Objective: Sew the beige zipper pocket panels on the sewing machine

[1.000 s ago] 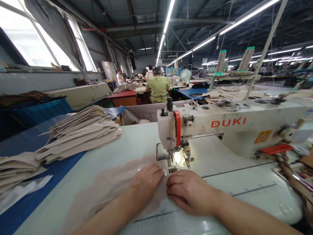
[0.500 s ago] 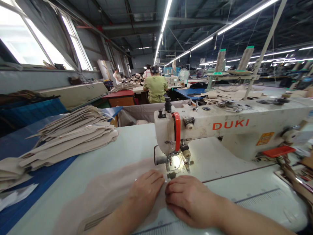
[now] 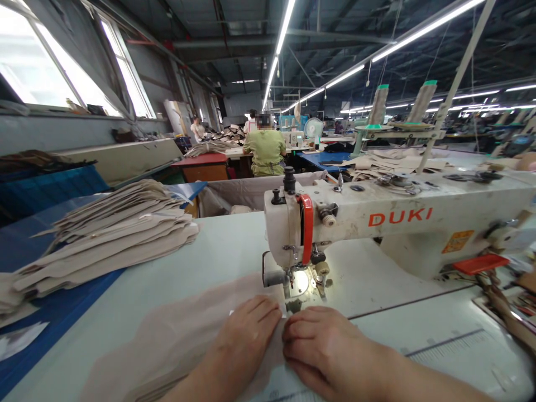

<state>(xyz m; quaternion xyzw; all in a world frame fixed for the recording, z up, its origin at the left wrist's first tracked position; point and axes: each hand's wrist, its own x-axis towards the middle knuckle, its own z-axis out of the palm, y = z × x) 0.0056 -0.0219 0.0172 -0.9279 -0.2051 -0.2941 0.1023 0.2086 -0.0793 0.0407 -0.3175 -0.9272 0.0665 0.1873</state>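
Touching fabric (image 3: 188, 312) on the tabletop (image 3: 228, 245) under strip lights (image 3: 283, 27) are both hands (image 3: 253, 329) (image 3: 321, 346), grip unclear.

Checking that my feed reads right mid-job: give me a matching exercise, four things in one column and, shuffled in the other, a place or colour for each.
Things:
1. left hand
2. stack of beige pieces
3. thread cones
4. DUKI lettering

Places or colours:
A. green-topped
B. orange-red
C. on the pale cloth
D. partly on the blue surface

Right pairs: 1-C, 2-D, 3-A, 4-B.
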